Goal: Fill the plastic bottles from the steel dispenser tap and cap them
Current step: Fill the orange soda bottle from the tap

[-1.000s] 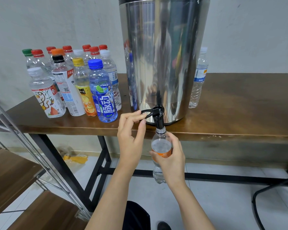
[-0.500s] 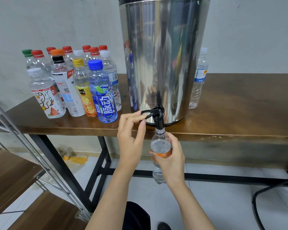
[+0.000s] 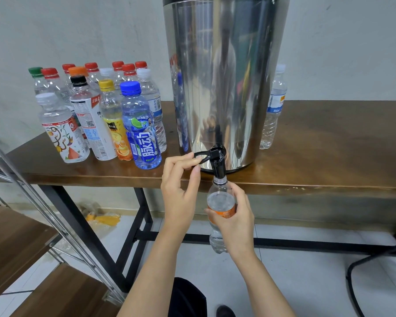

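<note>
Head view: blue bottle [image 3: 142, 133] label reads 脉动.

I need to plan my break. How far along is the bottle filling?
Looks done: the capped bottles grouped on the table left of the dispenser. In hand: the right hand holds the orange-label bottle under the tap, nearly full, while the left hand pinches the lever. Left: capping it; the lone bottle at right is capped, fill unclear.

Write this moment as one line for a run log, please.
step: fill bottle | left hand: pinches black tap lever of steel dispenser | right hand: holds clear orange-labelled plastic bottle under black spout | cap: off
</note>
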